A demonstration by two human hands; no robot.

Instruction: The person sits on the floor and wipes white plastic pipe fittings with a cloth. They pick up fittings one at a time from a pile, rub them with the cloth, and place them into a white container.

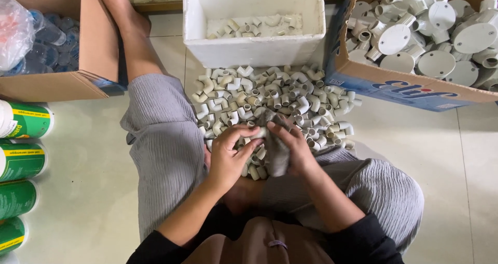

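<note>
1. Far left edge: four green-and-white cans (21, 160) lie on their sides on the pale tiled floor (88, 191), stacked one below another in the view, long axes running left to right.
2. Upper left: an open cardboard box (91, 46) holds clear plastic bottles (52, 41), with a crumpled clear bag (13, 30) at its left side.
3. The person sits on the floor in grey trousers (166, 150), one bare leg stretched up beside the cardboard box.
4. Left hand (228, 155): fingers (244, 134) are curled and closed on one small white pipe elbow (259, 134). The fitting is held just above the near edge of the pile, between the two hands. Its visible long axis runs roughly left to right; which way its open ends face cannot be told, as the fingers cover most of it.
5. Right hand (293, 147): fingers are bent and pressed onto a grey cloth (275, 150), which is bunched against the elbow and hangs down toward the person's lap. The two hands meet at the fitting.
6. Centre: a pile of white pipe elbows (270, 98) lies on the floor, pointing every way, between the hands and a white foam box (254, 48).
7. The foam box has a thin layer of similar elbows along its bottom.
8. Upper right: a second cardboard box with blue printing (384, 85) holds white round junction boxes (436, 20), heaped at mixed angles.
</note>
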